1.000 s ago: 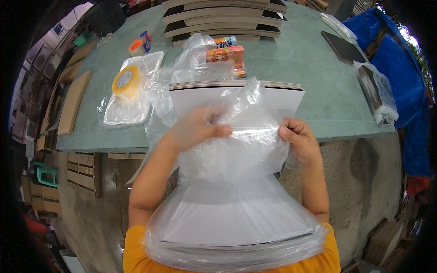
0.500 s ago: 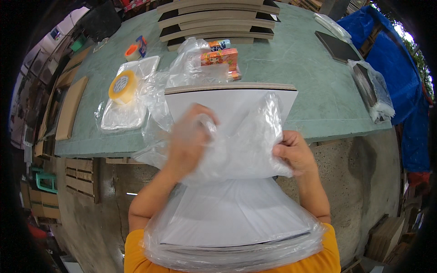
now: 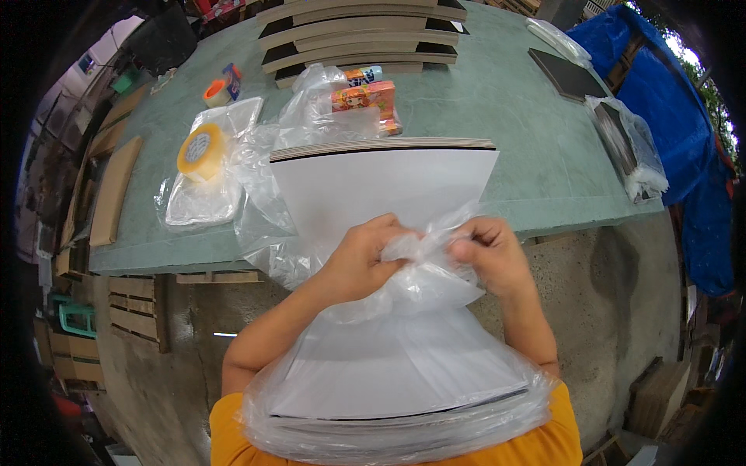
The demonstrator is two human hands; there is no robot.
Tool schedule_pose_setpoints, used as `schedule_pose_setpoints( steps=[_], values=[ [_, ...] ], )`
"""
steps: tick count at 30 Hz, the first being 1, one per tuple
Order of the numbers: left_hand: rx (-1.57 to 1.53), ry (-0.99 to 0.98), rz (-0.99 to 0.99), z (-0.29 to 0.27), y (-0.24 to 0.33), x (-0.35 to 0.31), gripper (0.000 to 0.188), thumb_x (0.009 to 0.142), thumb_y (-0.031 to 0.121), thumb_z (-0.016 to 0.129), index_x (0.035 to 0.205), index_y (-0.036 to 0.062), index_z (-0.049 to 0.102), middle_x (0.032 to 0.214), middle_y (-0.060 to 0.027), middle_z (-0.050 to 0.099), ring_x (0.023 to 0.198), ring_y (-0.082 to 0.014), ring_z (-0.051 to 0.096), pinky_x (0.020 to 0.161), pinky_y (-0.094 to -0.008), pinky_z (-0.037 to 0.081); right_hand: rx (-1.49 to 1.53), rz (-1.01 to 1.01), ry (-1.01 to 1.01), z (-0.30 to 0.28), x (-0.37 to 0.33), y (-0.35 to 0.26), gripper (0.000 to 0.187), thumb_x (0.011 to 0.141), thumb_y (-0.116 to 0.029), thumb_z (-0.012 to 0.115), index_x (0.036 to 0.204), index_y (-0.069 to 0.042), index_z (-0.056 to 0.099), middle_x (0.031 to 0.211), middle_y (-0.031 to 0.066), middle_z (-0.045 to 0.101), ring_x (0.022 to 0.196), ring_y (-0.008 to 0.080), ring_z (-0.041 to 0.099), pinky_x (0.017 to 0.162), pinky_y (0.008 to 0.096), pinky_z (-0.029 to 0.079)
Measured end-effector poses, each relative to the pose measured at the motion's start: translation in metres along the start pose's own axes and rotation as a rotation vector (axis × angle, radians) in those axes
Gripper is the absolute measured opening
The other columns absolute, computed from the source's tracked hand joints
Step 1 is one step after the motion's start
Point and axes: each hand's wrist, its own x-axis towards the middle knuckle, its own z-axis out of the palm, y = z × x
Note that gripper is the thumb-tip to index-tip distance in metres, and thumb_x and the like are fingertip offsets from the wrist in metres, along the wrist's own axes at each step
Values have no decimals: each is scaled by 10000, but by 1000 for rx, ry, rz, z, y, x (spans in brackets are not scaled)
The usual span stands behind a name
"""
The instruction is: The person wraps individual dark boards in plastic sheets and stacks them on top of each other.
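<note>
A clear plastic bag (image 3: 427,289) is bunched and twisted between my hands in front of my chest. My left hand (image 3: 371,256) pinches one gathered part of it, and my right hand (image 3: 491,252) grips the other side. Just beyond my hands stands a stack of white-faced boards (image 3: 373,180), its layered edge showing along the top. Closest to me, more white sheets (image 3: 396,369) lie under clear plastic against my body. Some fingertips are hidden in the folds of the plastic.
On the green table (image 3: 513,116) are a roll of clear tape (image 3: 200,153) on folded plastic bags (image 3: 208,203), an orange tape roll (image 3: 216,93), and small colourful boxes (image 3: 365,99). Stacked dark-topped boards (image 3: 357,46) rise at the back. A bagged board (image 3: 625,151) lies at the right edge.
My left hand has come right and down, and my right hand slightly inward. The plastic, loosely spread before, is now gathered into a twist between them.
</note>
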Motion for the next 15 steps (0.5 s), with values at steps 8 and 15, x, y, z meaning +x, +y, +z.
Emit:
schedule_pose_setpoints(
  steps=[8, 15],
  values=[
    [-167, 1131, -739, -82, -42, -85, 275, 792, 99, 490, 1028, -43, 498, 953, -111, 536, 898, -185, 506, 795, -280, 405, 929, -246, 437, -129, -45, 16, 61, 777, -80, 562, 791, -25, 539, 729, 60, 565, 640, 121, 525, 550, 238, 442],
    [221, 916, 176, -79, -5, -65, 182, 767, 81, 508, 930, 12, 465, 762, -86, 538, 674, -129, 529, 602, -266, 438, 448, -51, -19, -20, -23, -16, 94, 785, -83, 557, 793, 8, 534, 748, 136, 600, 648, 186, 609, 596, 308, 527]
  ],
)
